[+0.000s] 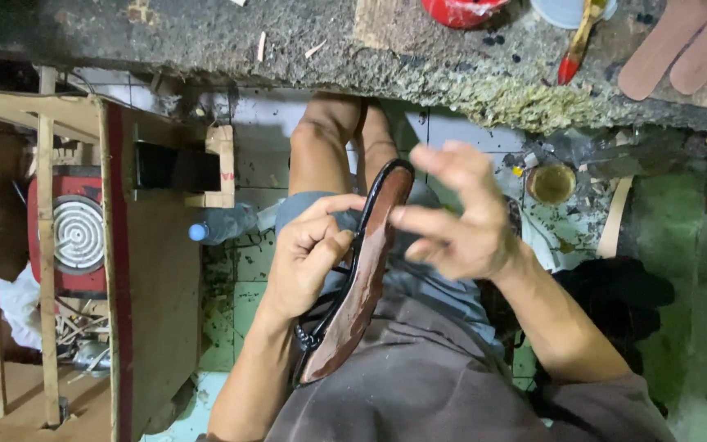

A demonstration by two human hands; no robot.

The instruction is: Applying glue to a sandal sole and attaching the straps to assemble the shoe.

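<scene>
Sandal sole point(362, 278), brown and glossy with a black edge, stands tilted over the person's lap. Left hand point(308, 258) pinches its left rim, lower straps partly hidden. Right hand point(456, 217) hovers just beside it, fingers spread and blurred, gripping nothing.

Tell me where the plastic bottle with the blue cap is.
In the head view, the bottle lies on the tiled floor, left of the left hand, beside the wooden frame.

Red heater point(75, 233), plastic bottle point(222, 225), brush point(578, 41)
</scene>
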